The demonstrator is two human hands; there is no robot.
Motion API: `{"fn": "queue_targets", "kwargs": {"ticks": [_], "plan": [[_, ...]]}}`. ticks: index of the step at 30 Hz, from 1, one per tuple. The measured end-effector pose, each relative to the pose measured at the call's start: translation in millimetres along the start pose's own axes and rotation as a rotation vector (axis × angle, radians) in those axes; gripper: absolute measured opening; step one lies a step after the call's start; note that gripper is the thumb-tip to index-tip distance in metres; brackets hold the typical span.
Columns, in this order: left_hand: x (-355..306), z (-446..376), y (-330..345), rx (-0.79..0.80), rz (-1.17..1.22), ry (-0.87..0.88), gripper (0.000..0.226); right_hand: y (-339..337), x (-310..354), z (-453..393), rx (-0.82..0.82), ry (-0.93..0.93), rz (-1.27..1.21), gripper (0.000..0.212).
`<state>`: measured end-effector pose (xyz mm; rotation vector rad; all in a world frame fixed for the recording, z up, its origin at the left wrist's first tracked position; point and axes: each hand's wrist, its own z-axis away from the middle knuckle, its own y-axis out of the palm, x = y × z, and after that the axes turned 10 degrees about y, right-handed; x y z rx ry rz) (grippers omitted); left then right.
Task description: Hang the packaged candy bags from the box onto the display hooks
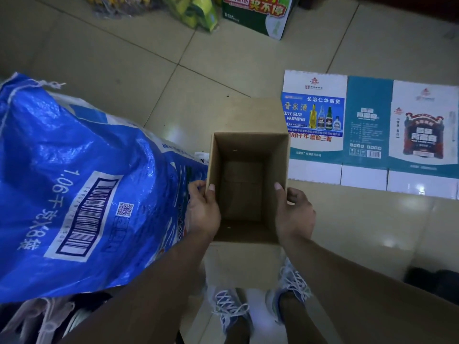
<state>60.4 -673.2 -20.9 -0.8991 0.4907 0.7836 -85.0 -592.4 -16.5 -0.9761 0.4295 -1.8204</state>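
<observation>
Cardboard fills our view: we hold the open box (248, 180) between both hands, above the tiled floor (149, 70) and our sneakers (231, 311). Our left hand (202, 209) clamps the left wall, thumb hooked over the rim; our right hand (294, 214) mirrors it on the right wall. Each grip is wrapped on cardboard, nothing else. Between the grips the inside looks bare, with no candy bags showing and no display hooks in view. We judge the box light and stiff, though its walls may flex if squeezed. Just outside the left grip bulges a blue woven sack (74, 182); beyond the right grip lies flattened printed cardboard (367, 130).
</observation>
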Motion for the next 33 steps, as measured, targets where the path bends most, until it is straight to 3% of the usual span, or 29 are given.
{"fn": "queue_targets", "kwargs": {"ticks": [9,24,33], "plan": [[9.5,-4.6,-12.6,0.037,-0.006,-0.007,0.029,7.3,6.2,5.6,0.011,0.038,-0.006,0.034],[15.8,-1.0,-10.3,0.045,0.015,-0.008,0.026,7.2,-7.8,1.0,0.023,0.041,0.005,0.035],[7.9,26.0,-36.0,-0.011,0.009,-0.031,0.035,-30.6,-1.9,12.3,0.132,0.075,0.072,0.033]]}}
